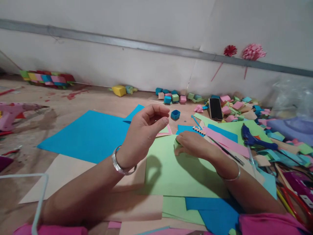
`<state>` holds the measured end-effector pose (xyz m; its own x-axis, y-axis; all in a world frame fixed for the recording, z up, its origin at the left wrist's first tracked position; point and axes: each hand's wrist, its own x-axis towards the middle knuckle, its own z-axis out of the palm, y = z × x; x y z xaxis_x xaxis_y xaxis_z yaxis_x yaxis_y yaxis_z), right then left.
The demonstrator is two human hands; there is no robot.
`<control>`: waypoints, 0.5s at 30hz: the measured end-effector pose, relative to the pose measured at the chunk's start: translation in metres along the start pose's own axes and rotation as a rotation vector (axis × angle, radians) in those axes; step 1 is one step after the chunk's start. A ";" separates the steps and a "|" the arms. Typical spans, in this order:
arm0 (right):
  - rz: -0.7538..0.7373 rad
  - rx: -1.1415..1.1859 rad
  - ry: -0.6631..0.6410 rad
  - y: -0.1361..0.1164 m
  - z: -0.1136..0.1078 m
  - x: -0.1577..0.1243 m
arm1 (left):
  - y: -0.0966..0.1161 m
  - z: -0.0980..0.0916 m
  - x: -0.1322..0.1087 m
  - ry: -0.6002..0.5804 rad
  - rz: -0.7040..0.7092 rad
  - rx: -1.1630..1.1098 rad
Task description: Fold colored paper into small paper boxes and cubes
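My left hand (pixel 149 130) is raised over the paper sheets, its fingers loosely curled and a small gap between thumb and fingertips; nothing shows in it. Lower and to the right, my right hand (pixel 195 144) is closed around a small light-green folded paper box (pixel 176 148), mostly covered by the fingers. Beneath it lies a light-green paper sheet (pixel 190 182). A large blue sheet (pixel 90 137) and a peach sheet (pixel 58 178) spread out on the left. Just beyond my hands sits a small open blue paper box (pixel 175 114).
Folded paper cubes (pixel 171 97) line the wall. On the right are a phone (pixel 215 108), a blue glue gun (pixel 256 138), red-handled scissors (pixel 293 202) and heaped paper pieces. A pink glue gun (pixel 14 112) lies at far left. A pale cable (pixel 40 195) crosses the lower left.
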<state>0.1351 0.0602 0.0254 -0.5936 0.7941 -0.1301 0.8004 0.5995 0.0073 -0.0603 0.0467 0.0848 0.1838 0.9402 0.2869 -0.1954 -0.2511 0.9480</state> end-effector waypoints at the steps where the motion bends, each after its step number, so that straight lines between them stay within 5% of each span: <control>1: 0.005 0.008 0.000 0.000 -0.002 -0.001 | 0.000 0.000 0.000 -0.005 -0.002 -0.002; 15: 0.094 0.053 0.125 0.022 -0.038 -0.031 | -0.001 0.003 -0.003 -0.018 -0.033 0.027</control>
<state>0.1679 0.0521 0.0674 -0.5188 0.8549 -0.0070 0.8544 0.5182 -0.0386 -0.0580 0.0431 0.0829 0.2067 0.9440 0.2573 -0.1633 -0.2260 0.9603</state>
